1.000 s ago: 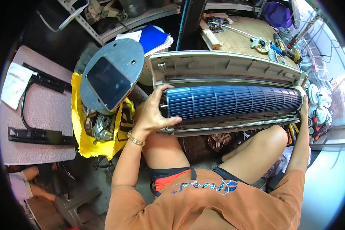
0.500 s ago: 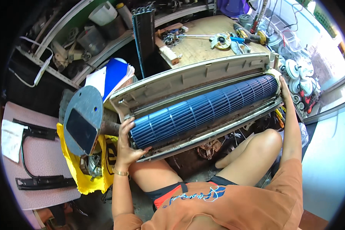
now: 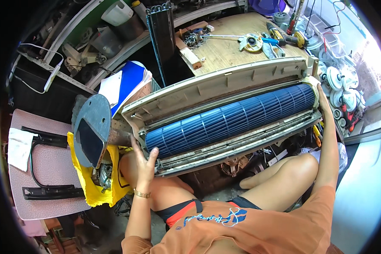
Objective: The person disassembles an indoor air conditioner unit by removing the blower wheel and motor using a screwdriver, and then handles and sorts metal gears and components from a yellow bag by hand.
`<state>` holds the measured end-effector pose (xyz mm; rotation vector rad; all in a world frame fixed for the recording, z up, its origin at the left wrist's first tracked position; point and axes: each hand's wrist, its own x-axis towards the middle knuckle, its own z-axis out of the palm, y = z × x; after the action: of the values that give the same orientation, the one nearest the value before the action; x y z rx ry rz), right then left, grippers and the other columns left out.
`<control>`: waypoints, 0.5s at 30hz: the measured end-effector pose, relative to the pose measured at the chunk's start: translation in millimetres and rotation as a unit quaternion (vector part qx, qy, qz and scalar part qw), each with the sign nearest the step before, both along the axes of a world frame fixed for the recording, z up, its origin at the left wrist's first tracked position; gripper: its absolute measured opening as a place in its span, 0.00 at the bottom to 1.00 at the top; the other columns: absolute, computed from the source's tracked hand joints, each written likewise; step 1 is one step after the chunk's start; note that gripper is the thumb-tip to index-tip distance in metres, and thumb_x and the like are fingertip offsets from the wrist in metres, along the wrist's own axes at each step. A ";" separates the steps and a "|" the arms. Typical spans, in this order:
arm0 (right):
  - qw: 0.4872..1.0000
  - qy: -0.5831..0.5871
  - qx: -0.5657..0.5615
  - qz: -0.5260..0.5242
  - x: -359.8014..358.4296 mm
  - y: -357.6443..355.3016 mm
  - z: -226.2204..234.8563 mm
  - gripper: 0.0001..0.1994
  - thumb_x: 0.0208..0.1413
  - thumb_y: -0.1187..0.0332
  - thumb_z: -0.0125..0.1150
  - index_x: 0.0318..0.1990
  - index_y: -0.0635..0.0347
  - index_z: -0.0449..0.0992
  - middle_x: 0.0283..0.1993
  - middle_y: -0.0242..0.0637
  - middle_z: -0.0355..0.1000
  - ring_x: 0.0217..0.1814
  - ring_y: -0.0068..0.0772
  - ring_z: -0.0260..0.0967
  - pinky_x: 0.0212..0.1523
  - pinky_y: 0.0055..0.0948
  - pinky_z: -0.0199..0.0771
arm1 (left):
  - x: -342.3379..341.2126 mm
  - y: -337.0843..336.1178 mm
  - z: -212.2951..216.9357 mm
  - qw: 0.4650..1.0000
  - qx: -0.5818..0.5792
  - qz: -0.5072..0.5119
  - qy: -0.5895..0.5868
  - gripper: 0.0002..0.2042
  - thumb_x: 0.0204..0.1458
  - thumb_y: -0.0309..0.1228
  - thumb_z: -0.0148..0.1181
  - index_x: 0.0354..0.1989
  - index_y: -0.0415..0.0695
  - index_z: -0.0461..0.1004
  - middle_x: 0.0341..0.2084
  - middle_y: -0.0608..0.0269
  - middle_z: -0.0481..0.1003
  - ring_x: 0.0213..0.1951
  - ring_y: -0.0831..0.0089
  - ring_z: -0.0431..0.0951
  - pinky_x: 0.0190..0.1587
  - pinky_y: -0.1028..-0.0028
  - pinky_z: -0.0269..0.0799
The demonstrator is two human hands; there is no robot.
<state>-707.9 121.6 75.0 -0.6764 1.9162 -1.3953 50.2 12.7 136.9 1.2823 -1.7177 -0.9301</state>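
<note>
Two hands on the casing [image 3: 224,86], blue fan [image 3: 228,121] inside: left hand's [image 3: 144,166] fingers spread, clasping its left end; right hand [image 3: 323,100] cupping the right, fingertips hidden. Best support both ends evenly, left thumb clear of the fan!

Daylight glares hardest at the upper right of the frame, where the bright opening [image 3: 371,59] washes nearly to white and the pale panel [image 3: 364,186] below it glows bluish. The worktop [image 3: 230,36] at top centre is well lit, and a soft sheen lies along the blue roller [image 3: 230,120]. The upper-left shelf [image 3: 129,51] sinks into dimness; shadow darkens the floor [image 3: 216,192]. The middle looks sharp, the lower-left edge softer. Fisheye distortion bends straight lines toward a black rim.
</note>
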 end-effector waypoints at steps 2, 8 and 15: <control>0.998 0.064 0.003 0.003 -6.9 -3.2 5.9 0.38 0.66 0.33 0.44 0.54 0.65 0.81 0.48 0.38 0.80 0.49 0.27 0.75 0.52 0.28 0.72 | 11.0 -7.1 -20.4 0.998 0.041 0.005 0.053 0.48 0.59 0.43 0.64 0.76 0.31 0.40 0.75 0.39 0.47 0.76 0.55 0.47 0.75 0.64 0.40; 0.990 0.142 -0.015 0.005 41.6 -18.2 64.4 0.38 0.67 0.34 0.44 0.54 0.68 0.79 0.49 0.38 0.78 0.49 0.28 0.72 0.54 0.28 0.69 | 21.8 -12.5 -52.4 0.995 0.075 0.034 0.060 0.41 0.63 0.44 0.57 0.75 0.32 0.46 0.72 0.43 0.54 0.72 0.56 0.55 0.73 0.64 0.47; 0.946 0.321 -0.007 0.039 101.0 6.0 177.2 0.37 0.68 0.38 0.46 0.49 0.74 0.78 0.45 0.49 0.77 0.46 0.36 0.73 0.53 0.33 0.70 | 20.5 -22.4 -168.9 0.925 0.205 0.205 0.246 0.30 0.67 0.48 0.46 0.68 0.38 0.61 0.62 0.55 0.67 0.63 0.65 0.66 0.68 0.65 0.57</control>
<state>-606.9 127.7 252.2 -1.3237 2.3274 -1.2270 70.7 -9.7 -32.0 1.4413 -0.8491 -1.2605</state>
